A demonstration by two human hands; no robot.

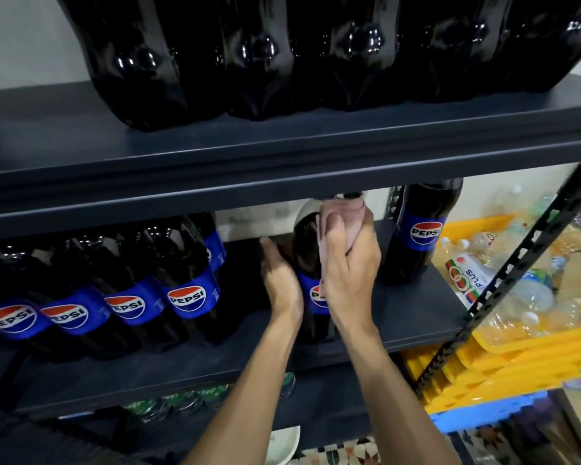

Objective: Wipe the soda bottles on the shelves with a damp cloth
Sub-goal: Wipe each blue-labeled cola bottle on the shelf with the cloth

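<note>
So, the person's got one Pepsi bottle (306, 250) on the middle shelf (416, 317). It sits in the gap between the row of Pepsi bottles (188, 298) on the left and a lone Pepsi bottle (420, 231) standing further right, near the perforated black upright (517, 260). The right hand (348, 263) is clamped round a pink cloth (344, 214) and has it pressed over the bottle's shoulder and neck. That's right up under the front edge of the upper shelf (282, 162), so the cap is pretty much hidden. The left hand (282, 280) is cupped against the bottle's left side at about label height, palm on the plastic, fingers reaching round toward the back. It's a bit blurry so I can't make out the fingertips properly. The blue label only peeks out between the two hands. The row on the left is packed tight, labels facing out, bottles touching each other. Up top, the upper shelf carries a line of big dark soda bottles (282, 52), and you only get their bottoms and lower bodies. Below the middle shelf there's some green-topped stuff (168, 402), too blurry to name. Off to the right of the rack are stacked yellow crates (517, 350) holding clear plastic bottles (534, 297), with a blue crate (483, 412) under them.
</note>
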